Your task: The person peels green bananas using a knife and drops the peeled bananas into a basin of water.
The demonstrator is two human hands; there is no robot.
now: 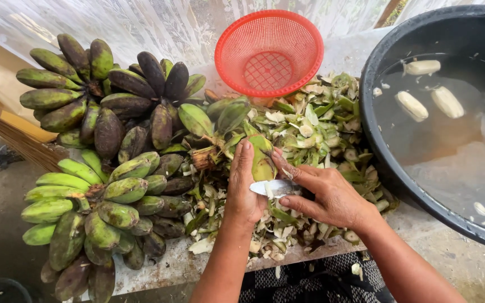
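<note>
My left hand [243,188] grips a green unripe banana [262,157] that is still joined to a small bunch [214,120]. In my right hand [326,193] is a knife whose silver blade [273,187] lies against the lower end of that banana. Both hands work over a heap of green peels [321,129] on the table.
Big bunches of green and dark bananas [102,140] fill the left side and hang over the table edge [164,269]. A red plastic basket [269,51] leans at the back. A black tub [450,118] of water with peeled bananas [412,105] stands at the right.
</note>
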